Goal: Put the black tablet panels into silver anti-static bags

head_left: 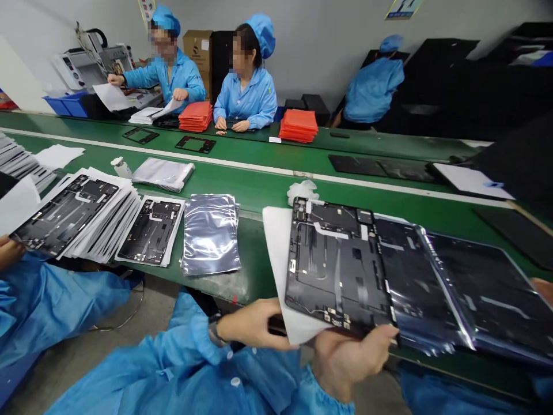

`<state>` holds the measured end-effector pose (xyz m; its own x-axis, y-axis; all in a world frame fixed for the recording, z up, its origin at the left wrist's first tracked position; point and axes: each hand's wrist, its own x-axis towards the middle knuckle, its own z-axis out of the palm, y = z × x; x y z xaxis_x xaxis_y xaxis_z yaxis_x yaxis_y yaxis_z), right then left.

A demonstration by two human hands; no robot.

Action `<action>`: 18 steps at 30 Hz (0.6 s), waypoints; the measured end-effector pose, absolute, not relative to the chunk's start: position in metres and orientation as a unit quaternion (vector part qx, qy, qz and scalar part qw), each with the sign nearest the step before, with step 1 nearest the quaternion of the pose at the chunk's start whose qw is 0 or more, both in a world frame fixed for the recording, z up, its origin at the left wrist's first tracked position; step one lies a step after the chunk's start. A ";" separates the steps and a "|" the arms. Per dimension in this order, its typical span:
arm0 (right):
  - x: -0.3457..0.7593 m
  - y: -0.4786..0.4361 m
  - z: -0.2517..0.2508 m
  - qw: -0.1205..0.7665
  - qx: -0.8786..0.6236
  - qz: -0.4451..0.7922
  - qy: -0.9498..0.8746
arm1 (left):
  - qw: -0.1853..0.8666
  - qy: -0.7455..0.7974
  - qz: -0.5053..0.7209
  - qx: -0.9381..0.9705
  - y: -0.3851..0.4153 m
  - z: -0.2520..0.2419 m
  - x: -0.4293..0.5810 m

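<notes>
**Dark panel held over the near edge of the bench**

A dark panel [337,265] is held tilted over the near edge of the green bench [259,184], and its right part is tucked into a clear bag [466,294]. Its lower edge is grasped by the right hand [345,357], with the thumb laid on top. A white sheet [276,253] is seen under the panel's left side, and the left hand [254,325] is closed on its lower edge. Further left on the bench, a pile of silvery bags [210,233] is laid beside stacked panels [151,230]. Red stacks [298,125] are set by seated workers across the belt.
</notes>
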<state>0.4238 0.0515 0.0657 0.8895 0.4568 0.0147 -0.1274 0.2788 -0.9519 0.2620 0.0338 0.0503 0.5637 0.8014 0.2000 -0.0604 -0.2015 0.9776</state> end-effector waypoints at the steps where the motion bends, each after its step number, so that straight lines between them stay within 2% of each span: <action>1: 0.431 0.051 0.063 0.800 -0.562 0.160 -0.133 | 0.545 0.281 0.337 0.714 0.033 0.047 0.240; 3: 0.446 0.048 0.056 0.808 -0.554 0.152 -0.127 | 0.479 0.371 0.301 0.737 0.031 0.041 0.195; 6: 0.464 0.038 0.051 0.789 -0.574 0.180 -0.129 | 0.302 0.527 0.302 0.735 0.032 0.032 0.136; 10: 0.471 0.025 0.058 0.751 -0.620 0.175 -0.143 | 0.120 0.574 0.201 0.785 0.040 0.014 0.097; 14: 0.474 0.015 0.058 0.721 -0.653 0.186 -0.137 | 0.046 0.556 0.150 0.816 0.050 0.000 0.090; 18: 0.486 0.002 0.035 0.654 -0.708 0.220 -0.148 | 0.065 0.549 0.143 0.821 0.065 0.008 0.090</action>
